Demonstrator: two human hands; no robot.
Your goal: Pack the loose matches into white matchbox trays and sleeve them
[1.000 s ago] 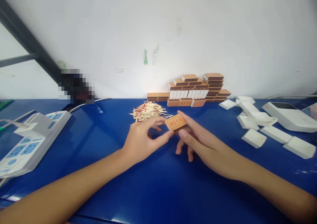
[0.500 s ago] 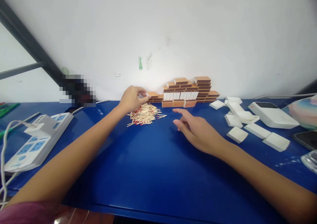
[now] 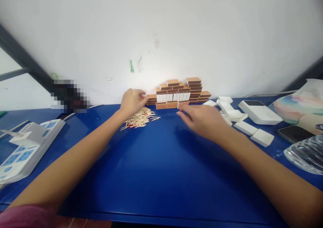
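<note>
My left hand point(image 3: 132, 102) is at the left end of the matchbox wall, its thumb and fingers curved round the end of a brown matchbox point(image 3: 151, 97) lying on a low stack. Under and in front of that hand lies a loose pile of red-tipped matches point(image 3: 140, 118). The wall of stacked matchboxes point(image 3: 173, 87) has a row of white box ends point(image 3: 165, 97) in its middle and stands against the white wall. My right hand point(image 3: 202, 120) hovers right of centre, fingers stretched and thumb apart, holding nothing; its fingertips are just in front of the lowest row.
White matchbox trays point(image 3: 244, 127) lie scattered on the blue table point(image 3: 151, 174) at right. Beyond them are a white device point(image 3: 259, 112), a dark phone point(image 3: 295, 133) and a clear ribbed plastic item point(image 3: 306, 154). A power strip point(image 3: 27, 154) with cables is at left.
My left hand and the matchbox have shifted right against the wall of boxes. The right hand has moved closer to the lowest row. The whole view has turned slightly right.
</note>
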